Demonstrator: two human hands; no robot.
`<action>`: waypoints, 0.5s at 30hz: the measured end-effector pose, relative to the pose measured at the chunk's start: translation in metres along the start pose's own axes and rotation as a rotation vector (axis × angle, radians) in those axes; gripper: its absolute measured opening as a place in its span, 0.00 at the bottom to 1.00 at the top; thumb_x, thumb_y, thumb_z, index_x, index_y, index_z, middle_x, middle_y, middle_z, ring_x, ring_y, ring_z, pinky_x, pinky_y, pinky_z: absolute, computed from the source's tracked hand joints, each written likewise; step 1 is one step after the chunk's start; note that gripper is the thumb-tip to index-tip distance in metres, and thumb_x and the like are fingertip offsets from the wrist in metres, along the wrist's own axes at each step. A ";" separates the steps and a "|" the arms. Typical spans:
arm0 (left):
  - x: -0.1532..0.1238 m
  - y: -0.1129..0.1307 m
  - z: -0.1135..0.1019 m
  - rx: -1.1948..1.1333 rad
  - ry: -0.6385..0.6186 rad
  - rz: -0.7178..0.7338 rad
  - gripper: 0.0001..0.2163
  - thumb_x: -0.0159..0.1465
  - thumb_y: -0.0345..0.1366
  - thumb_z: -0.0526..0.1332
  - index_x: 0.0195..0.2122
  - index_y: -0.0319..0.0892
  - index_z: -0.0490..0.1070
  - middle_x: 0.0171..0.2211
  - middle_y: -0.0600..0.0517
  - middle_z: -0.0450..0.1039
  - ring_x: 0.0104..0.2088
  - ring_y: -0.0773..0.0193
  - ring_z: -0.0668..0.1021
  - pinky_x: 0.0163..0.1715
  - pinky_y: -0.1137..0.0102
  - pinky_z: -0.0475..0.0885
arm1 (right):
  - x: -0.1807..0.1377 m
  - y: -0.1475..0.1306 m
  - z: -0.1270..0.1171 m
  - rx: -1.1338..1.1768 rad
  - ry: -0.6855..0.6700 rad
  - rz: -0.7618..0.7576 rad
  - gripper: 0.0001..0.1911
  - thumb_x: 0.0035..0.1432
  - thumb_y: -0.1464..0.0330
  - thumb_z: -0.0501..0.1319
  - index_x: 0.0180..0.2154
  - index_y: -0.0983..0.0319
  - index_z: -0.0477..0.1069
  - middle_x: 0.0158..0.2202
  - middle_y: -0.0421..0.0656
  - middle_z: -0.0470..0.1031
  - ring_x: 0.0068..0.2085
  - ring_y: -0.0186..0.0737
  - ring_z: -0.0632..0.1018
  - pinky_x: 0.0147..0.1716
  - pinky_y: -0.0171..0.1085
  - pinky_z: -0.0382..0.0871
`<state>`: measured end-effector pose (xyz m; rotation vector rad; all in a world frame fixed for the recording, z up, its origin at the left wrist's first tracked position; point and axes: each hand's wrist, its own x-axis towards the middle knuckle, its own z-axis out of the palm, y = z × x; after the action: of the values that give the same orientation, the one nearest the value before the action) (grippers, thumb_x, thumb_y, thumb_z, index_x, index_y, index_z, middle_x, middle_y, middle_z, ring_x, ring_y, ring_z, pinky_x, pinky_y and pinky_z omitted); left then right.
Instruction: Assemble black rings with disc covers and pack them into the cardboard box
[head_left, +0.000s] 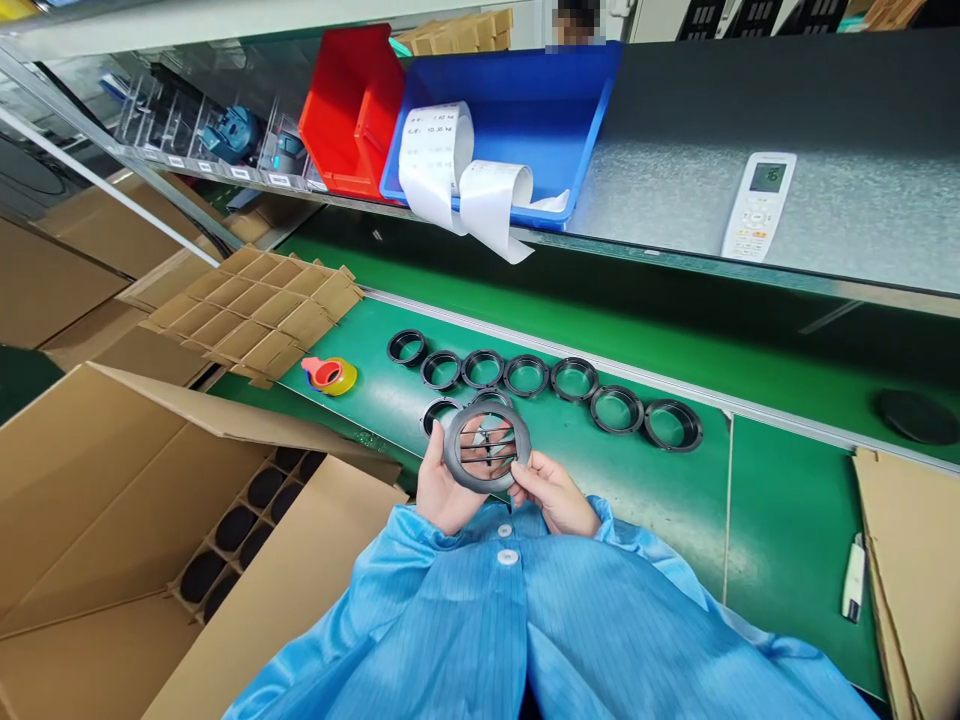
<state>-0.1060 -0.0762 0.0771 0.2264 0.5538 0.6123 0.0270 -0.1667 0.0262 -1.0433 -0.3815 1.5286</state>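
Both hands hold a round black air vent with thin slats across its opening, just in front of my blue coat. My left hand cups it from the left and below, and fingers show through the slats. On the lower right of its rim, my right hand grips with thumb and fingers. Beyond the vent, several black rings stand in a row on the green bench. Two more rings, one of them this ring, sit close behind the vent and are partly hidden by it.
An open carton with dark round parts in dividers stands at left. Near it lie a cardboard divider and a tape roll. A shelf above holds a red bin, a blue bin and a remote. A cutter lies right.
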 end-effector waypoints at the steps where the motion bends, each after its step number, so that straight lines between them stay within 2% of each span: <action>1: 0.002 0.000 0.000 0.006 -0.008 0.003 0.28 0.71 0.55 0.46 0.52 0.39 0.76 0.53 0.38 0.76 0.58 0.45 0.74 0.62 0.46 0.60 | 0.000 -0.002 -0.001 0.001 0.002 0.007 0.29 0.42 0.45 0.72 0.28 0.62 0.67 0.21 0.36 0.74 0.22 0.30 0.72 0.26 0.33 0.66; 15: 0.013 -0.003 0.001 0.012 0.005 -0.037 0.27 0.70 0.55 0.48 0.51 0.40 0.76 0.54 0.36 0.75 0.56 0.41 0.75 0.59 0.45 0.64 | 0.002 -0.011 -0.012 0.016 0.013 0.077 0.32 0.37 0.44 0.74 0.28 0.63 0.69 0.21 0.36 0.74 0.23 0.29 0.72 0.26 0.32 0.66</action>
<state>-0.0948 -0.0706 0.0715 0.2261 0.5654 0.5742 0.0433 -0.1652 0.0274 -1.0660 -0.3229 1.5898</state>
